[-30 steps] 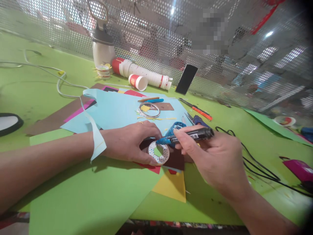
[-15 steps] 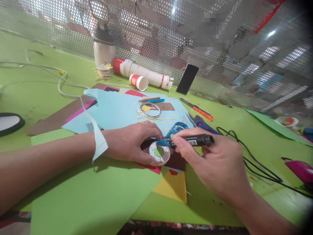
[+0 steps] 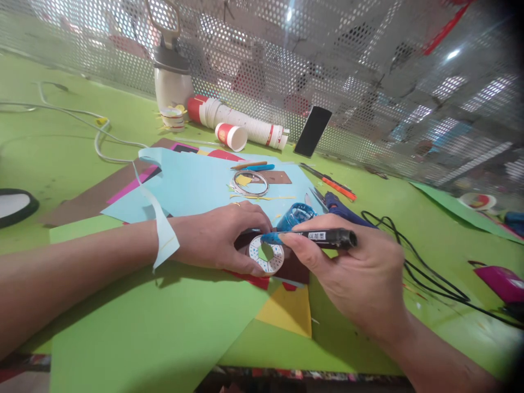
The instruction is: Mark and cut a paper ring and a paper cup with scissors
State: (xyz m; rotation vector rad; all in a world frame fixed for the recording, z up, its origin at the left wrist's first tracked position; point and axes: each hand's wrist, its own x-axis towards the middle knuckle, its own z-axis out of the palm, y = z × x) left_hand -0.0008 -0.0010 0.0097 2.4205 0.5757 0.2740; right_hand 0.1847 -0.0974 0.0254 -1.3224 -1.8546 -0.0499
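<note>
A round white disc (image 3: 278, 263), marked with blue dots and dark dividing lines around a green centre, sits near the middle of the table. My left hand (image 3: 223, 237) steadies it from the left, thumb at its near edge and fingers curled round its far side. In my right hand (image 3: 360, 273) is a blue marker (image 3: 303, 238) with a black barrel, its tip on or just over the disc's upper edge. Under the disc lie dark brown paper (image 3: 298, 267) and a bit of red paper. A strip of light blue paper (image 3: 166, 240) hangs across my left wrist.
Light blue paper (image 3: 196, 185), a tape ring (image 3: 250, 183) and a blue tape roll (image 3: 297, 215) lie beyond my hands. Behind are stacked paper cups (image 3: 245, 123), a phone (image 3: 313, 132) and a white bottle (image 3: 172, 90). A glue gun (image 3: 341, 207) with black cord is right.
The marker's tip has shifted very slightly along the disc's upper edge. My left hand and the disc stay together; the whole view has moved a little.
</note>
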